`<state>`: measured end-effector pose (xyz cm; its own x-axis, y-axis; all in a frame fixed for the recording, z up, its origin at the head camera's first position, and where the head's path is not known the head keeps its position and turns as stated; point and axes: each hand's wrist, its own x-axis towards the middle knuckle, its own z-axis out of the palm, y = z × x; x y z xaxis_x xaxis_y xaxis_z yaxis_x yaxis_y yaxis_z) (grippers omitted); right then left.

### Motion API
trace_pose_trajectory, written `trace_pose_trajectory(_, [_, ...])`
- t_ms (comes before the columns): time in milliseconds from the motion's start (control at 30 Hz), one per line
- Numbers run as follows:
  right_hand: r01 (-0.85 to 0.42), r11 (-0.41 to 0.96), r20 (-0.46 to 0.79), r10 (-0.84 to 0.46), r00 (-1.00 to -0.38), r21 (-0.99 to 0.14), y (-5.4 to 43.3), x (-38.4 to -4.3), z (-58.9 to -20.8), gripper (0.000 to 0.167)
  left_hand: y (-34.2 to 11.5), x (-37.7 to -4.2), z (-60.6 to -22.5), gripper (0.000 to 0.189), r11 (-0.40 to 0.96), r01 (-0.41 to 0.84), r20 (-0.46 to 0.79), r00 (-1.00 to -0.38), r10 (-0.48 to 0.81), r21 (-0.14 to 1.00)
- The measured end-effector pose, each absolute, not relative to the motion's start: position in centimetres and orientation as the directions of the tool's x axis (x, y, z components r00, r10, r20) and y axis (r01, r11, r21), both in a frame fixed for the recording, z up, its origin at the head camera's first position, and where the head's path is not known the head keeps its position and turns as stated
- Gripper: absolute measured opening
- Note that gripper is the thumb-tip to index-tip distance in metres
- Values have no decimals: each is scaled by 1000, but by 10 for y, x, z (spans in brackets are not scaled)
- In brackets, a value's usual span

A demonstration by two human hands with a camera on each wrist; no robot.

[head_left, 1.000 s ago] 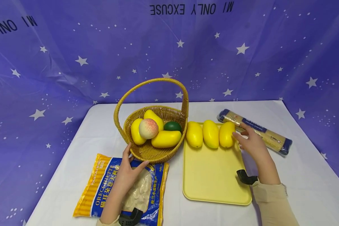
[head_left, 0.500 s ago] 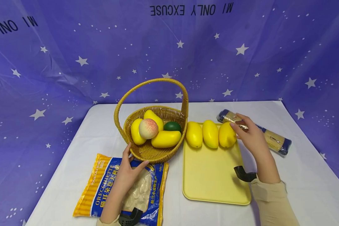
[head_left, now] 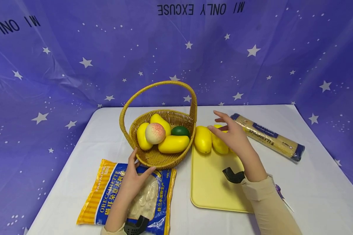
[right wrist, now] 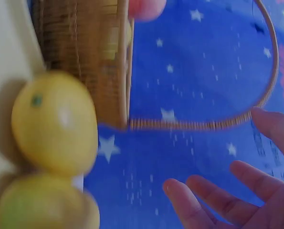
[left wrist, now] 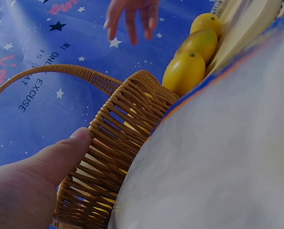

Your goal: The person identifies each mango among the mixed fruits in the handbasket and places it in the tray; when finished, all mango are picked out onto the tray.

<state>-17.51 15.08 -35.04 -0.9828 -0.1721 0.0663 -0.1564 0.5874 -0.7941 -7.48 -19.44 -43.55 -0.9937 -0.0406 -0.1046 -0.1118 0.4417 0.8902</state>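
Observation:
My left hand (head_left: 133, 179) holds the near left rim of a wicker basket (head_left: 161, 161), thumb and fingers spread along it. The left wrist view shows its thumb (left wrist: 79, 136) at the weave; its other fingers are hidden there. In the basket lie yellow mangoes (head_left: 173, 144), a peach (head_left: 155, 133) and a dark green oval fruit (head_left: 180, 131). My right hand (head_left: 230, 135), fingers apart and holding nothing, is over the row of mangoes (head_left: 203, 140) at the far end of a yellow tray (head_left: 214, 186). In the head view it mostly covers the rightmost mango.
A blue and orange bag of orecchiette (head_left: 147, 202) lies under my left forearm. Beyond the tray, at right, lies a spaghetti pack (head_left: 267, 137). A purple-wrapped lollipop (head_left: 278, 191) shows beside my right sleeve. The basket's tall handle (head_left: 159, 84) arches over the fruit.
My right hand has moved left, from beside the rightmost mango to above the row. The spaghetti pack and lollipop are more exposed. Left hand and basket stay in place.

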Motion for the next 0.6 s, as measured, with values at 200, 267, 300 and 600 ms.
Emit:
trace_pose_trajectory(200, [-256, 574, 103, -285, -953, -778, 112, -186, -352, 67, -195, -75, -436, 103, 446, -113, -103, -994, -47, 888])
trace_pose_trajectory(267, [-286, 568, 109, -325, -940, -772, 101, -189, -354, 66, -196, -75, -436, 103, 444, -111, -101, -994, -46, 889])
trace_pose_trajectory(300, [-299, 563, 110, -344, -932, -770, 95, -191, -355, 66, -196, -75, -436, 103, 442, -110, -100, -994, -45, 890])
trace_pose_trajectory(600, [-434, 606, 117, -491, -863, -667, 58, -203, -371, 59, -194, -74, -435, 103, 451, -118, -108, -993, -49, 885])
